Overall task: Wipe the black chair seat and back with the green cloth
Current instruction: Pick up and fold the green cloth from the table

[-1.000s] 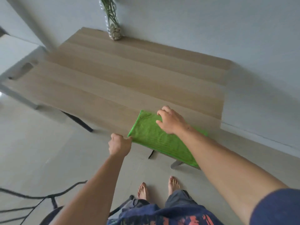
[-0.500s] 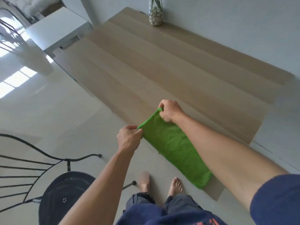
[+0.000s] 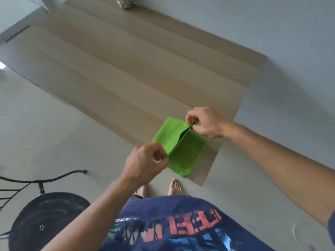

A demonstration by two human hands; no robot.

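Green cloth pinched between left hand, right hand.

both bare arms reach forward from the lower edge toward mid-frame. the left hand, just below centre, pinches a corner of the green cloth between thumb and curled fingers. the right hand, higher and further right, pinches another corner, knuckles up.

Wooden table, vase at far edge, green cloth over corner
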